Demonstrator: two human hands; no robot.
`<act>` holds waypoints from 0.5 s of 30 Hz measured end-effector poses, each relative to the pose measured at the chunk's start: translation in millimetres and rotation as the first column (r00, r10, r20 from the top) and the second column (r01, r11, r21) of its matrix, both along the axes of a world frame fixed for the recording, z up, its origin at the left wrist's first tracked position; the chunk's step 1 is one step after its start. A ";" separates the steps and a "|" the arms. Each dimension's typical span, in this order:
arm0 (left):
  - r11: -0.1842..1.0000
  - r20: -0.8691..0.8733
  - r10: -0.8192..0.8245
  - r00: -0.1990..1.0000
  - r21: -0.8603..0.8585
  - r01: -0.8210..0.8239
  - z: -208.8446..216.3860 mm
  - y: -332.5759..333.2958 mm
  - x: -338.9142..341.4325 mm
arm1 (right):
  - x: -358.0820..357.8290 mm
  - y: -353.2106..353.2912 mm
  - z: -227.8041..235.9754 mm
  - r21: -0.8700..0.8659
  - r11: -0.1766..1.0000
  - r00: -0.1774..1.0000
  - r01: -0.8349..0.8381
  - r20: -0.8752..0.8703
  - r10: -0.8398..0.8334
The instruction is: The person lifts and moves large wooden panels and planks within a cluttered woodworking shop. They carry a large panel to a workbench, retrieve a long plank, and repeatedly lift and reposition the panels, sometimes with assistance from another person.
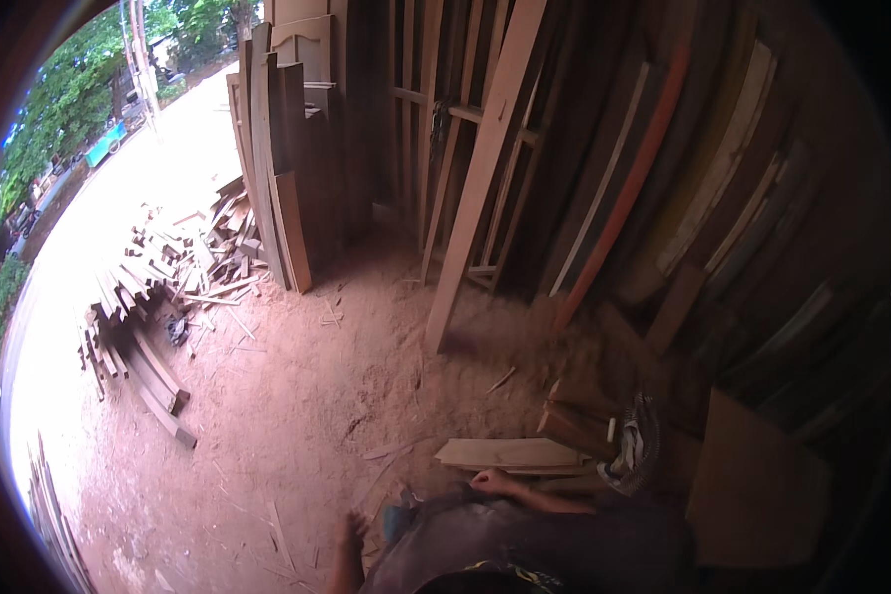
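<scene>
My left hand (351,531) hangs beside my body over the dusty floor, fingers loosely apart, with nothing visible in it. In front of my dark shirt (485,530), my right hand (492,482) is bent inward with its fingers curled. Whatever it may hold is hidden. Just beyond that hand lies a pale wooden board (510,452), and I cannot tell whether they touch. Farther right, a crumpled patterned cloth (636,445) sits against brown wood blocks (576,428).
A tall plank (487,178) leans ahead among upright frames. More planks (275,163) stand farther left, near a heap of offcuts (213,247). Long timber pieces (153,381) lie on the sawdust-covered floor (327,396). A wide panel (757,485) stands at right.
</scene>
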State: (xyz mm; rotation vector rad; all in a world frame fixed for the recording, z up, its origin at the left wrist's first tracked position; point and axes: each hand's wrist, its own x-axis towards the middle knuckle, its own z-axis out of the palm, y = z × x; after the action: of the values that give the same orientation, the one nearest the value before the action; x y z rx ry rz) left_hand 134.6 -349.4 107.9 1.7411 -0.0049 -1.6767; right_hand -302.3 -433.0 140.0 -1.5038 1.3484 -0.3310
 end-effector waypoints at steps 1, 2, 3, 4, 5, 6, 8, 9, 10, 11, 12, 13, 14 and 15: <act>0.998 0.031 0.059 0.998 -0.031 -0.058 4.3 -41.7 29.7 | 16.3 -17.6 8.3 0.084 0.995 0.998 0.053 0.040 -0.056; 0.990 0.069 0.099 0.993 -0.104 -0.091 10.5 -71.7 61.7 | 36.3 -42.3 27.5 0.178 0.980 0.991 0.093 0.081 -0.109; 0.977 0.096 0.130 0.987 -0.183 -0.111 18.1 -102.1 84.0 | 49.3 -61.7 41.7 0.268 0.954 0.979 0.139 0.108 -0.173; 0.977 0.132 0.106 0.986 -0.196 -0.079 29.9 -135.6 94.6 | 54.2 -75.8 47.6 0.314 0.917 0.951 0.247 0.105 -0.292; 0.975 0.165 0.082 0.983 -0.217 -0.045 41.4 -168.8 99.6 | 54.7 -93.0 51.2 0.350 0.868 0.908 0.352 0.098 -0.408; 0.974 0.169 0.069 0.983 -0.226 -0.030 49.7 -192.7 105.0 | 58.9 -111.7 52.9 0.386 0.811 0.855 0.441 0.094 -0.510; 0.969 0.181 0.052 0.982 -0.246 -0.006 63.6 -232.8 108.6 | 66.2 -144.0 57.4 0.374 0.802 0.854 0.465 0.048 -0.518; 0.972 0.177 0.048 0.983 -0.233 -0.005 61.1 -245.0 111.4 | 72.8 -162.3 63.7 0.369 0.802 0.857 0.470 0.026 -0.514; 0.976 0.173 0.044 0.984 -0.219 -0.005 58.1 -251.0 111.5 | 79.1 -179.6 71.7 0.386 0.789 0.848 0.478 0.033 -0.529; 0.978 0.155 0.026 0.988 -0.208 0.007 49.2 -259.4 102.0 | 71.3 -198.2 64.7 0.364 0.792 0.839 0.490 0.049 -0.542; 0.979 0.085 0.032 0.996 -0.201 -0.014 33.5 -261.9 93.6 | 61.6 -218.9 54.7 0.344 0.796 0.832 0.498 0.070 -0.551; 0.981 0.024 0.041 0.999 -0.191 -0.036 15.4 -259.8 89.8 | 56.2 -236.3 43.5 0.330 0.801 0.825 0.500 0.098 -0.556; 0.993 0.012 -0.001 1.000 -0.122 0.002 1.5 -257.4 85.9 | 51.4 -258.8 39.1 0.318 0.799 0.819 0.510 0.103 -0.564; 0.998 -0.010 -0.041 0.999 -0.054 0.040 -12.1 -255.1 80.8 | 43.8 -289.8 42.2 0.304 0.797 0.814 0.521 0.104 -0.572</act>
State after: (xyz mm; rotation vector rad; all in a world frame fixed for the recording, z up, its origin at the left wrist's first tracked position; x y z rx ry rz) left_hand 215.3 -604.4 95.8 1.7022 -0.0801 -1.6994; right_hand -258.4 -722.8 182.1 -0.8080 1.5861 -0.6223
